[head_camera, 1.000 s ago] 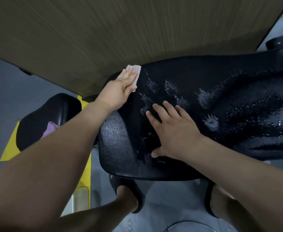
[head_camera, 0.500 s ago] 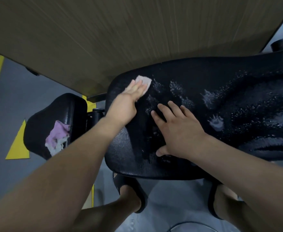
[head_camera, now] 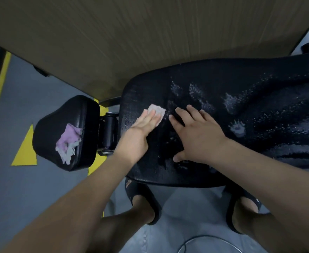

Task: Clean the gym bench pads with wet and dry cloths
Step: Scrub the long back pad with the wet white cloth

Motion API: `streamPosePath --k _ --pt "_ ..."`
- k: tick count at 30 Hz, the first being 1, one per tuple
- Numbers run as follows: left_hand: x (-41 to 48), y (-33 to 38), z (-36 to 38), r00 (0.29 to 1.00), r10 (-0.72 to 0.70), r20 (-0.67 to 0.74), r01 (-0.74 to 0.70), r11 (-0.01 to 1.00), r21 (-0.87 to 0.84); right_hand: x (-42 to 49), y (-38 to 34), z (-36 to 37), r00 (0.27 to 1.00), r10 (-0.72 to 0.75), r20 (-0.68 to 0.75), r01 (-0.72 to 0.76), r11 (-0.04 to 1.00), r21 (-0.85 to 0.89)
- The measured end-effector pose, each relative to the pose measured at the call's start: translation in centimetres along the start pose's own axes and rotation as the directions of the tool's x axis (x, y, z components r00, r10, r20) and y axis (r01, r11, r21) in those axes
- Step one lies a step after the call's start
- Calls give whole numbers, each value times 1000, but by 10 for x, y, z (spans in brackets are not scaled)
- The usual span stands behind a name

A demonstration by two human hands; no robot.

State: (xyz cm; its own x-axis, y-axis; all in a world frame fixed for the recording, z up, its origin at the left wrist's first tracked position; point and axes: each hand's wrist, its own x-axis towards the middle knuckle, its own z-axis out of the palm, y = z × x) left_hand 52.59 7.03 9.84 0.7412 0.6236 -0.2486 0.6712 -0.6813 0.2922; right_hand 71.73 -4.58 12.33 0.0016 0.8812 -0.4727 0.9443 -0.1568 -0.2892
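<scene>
One small pale cloth (head_camera: 157, 111) lies flat on the large bench pad (head_camera: 232, 79), toward its left end, pinned under the left hand (head_camera: 140, 130); that hand's fingers (head_camera: 151, 115) are straight and press down on the cloth, curled round nothing. A second ago the cloth sat at the pad's far left edge; half a second ago it was a little nearer; now it is drawn well toward the near side, just beside the right hand's fingertips. Judgement: one wiping stroke, far to near, is in hand on the left end.

Right hand (head_camera: 197, 137) has stayed put, fingers (head_camera: 193, 114) spread flat on the pad and holding nothing; it looks to be a brace.

Wet patches (head_camera: 195, 92) and beads of water lie across the pad's middle and right, unchanged over the second; the strip left of the cloth looks duller, perhaps wiped, cannot tell for sure. Judgement: most of the pad is not yet wiped; drying comes later.

Left of the big pad, apart from it across a black hinge, sits a smaller pad (head_camera: 71, 110); a crumpled lilac cloth (head_camera: 68, 139) lies on it, untouched; wet or dry, cannot tell.

Beyond: wood panel (head_camera: 131, 33) on the far side; grey floor (head_camera: 13, 189) with yellow markings; dark sandals (head_camera: 142, 196) under the pad's near edge.
</scene>
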Motion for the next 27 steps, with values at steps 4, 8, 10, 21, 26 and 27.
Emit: streamPosePath --k 4,8,10,21,26,27 --pt "54 5 -21 988 -145 -61 149 987 62 -4 3 2 1000 -5 -12 5 1000 -6" --pt "48 24 -11 968 -227 -104 230 973 12 -4 2 4 1000 1 -18 -1 1000 -2" --pt "16 27 2 980 -178 -91 178 984 -16 -3 2 3 1000 1 -14 -1 1000 4" --pt "66 -8 -30 933 -344 -106 344 939 -20 0 2 2 1000 1 -6 -1 1000 -27" --pt "-9 -5 2 911 -386 -143 370 920 -127 2 2 -3 1000 -2 13 2 1000 -4" --pt "-13 -7 3 908 -393 -143 376 917 -137 2 2 -4 1000 -5 17 5 1000 -1"
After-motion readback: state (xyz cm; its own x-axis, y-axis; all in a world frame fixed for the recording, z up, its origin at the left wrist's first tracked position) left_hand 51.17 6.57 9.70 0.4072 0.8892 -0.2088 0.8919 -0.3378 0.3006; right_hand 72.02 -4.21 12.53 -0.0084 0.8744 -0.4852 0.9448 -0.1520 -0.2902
